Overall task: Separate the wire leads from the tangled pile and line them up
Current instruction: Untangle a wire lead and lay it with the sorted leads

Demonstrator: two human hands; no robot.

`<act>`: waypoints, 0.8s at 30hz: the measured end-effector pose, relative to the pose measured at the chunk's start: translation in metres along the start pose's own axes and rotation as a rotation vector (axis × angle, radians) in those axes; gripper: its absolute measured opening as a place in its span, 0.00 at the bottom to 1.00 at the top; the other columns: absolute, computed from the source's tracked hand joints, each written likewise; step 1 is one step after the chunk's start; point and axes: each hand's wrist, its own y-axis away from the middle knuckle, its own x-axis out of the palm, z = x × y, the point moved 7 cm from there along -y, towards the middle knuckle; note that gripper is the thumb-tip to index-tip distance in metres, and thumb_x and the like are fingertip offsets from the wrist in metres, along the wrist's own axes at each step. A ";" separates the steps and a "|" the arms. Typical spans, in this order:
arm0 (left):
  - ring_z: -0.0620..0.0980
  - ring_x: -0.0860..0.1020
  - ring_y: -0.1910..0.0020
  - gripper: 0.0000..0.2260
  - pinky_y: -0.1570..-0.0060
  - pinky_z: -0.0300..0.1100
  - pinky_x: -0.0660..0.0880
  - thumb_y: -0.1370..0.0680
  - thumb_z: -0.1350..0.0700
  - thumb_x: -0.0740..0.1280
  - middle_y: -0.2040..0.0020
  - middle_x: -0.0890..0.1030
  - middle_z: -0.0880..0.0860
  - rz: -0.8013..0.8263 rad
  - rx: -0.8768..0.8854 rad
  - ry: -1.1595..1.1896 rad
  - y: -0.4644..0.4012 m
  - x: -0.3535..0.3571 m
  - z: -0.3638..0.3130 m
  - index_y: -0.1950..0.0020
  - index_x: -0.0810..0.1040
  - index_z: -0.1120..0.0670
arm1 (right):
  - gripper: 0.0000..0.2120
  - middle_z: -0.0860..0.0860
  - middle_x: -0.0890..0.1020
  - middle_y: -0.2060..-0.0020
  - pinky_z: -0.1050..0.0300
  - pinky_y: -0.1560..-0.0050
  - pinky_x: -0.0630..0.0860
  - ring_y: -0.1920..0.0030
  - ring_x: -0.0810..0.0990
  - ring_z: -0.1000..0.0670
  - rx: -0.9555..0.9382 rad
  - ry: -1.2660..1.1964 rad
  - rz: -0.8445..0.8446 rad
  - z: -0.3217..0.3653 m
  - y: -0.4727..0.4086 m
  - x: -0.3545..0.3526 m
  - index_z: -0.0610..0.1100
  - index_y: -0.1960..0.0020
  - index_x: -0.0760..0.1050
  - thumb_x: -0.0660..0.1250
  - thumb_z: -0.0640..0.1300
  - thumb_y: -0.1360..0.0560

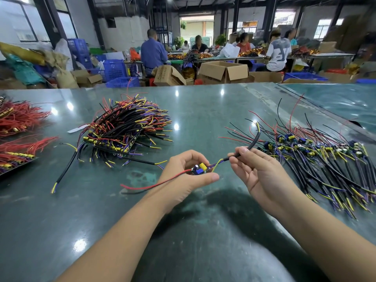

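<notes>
We hold one small green circuit board with a yellow capacitor [200,168] above the glossy green table [203,110], its thick black sheathed lead [247,148] running up-right. Our left hand [190,174] pinches the board; our right hand [255,171] pinches the lead between thumb and forefinger, other fingers loosely spread.
</notes>
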 end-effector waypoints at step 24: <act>0.41 0.67 0.76 0.06 0.73 0.33 0.64 0.28 0.55 0.71 0.75 0.75 0.51 0.060 0.054 -0.535 0.000 -0.005 0.004 0.66 0.83 0.52 | 0.07 0.41 0.81 0.64 0.64 0.63 0.79 0.67 0.83 0.50 -0.054 0.304 0.028 -0.004 0.008 0.009 0.38 0.59 0.75 0.63 0.33 0.23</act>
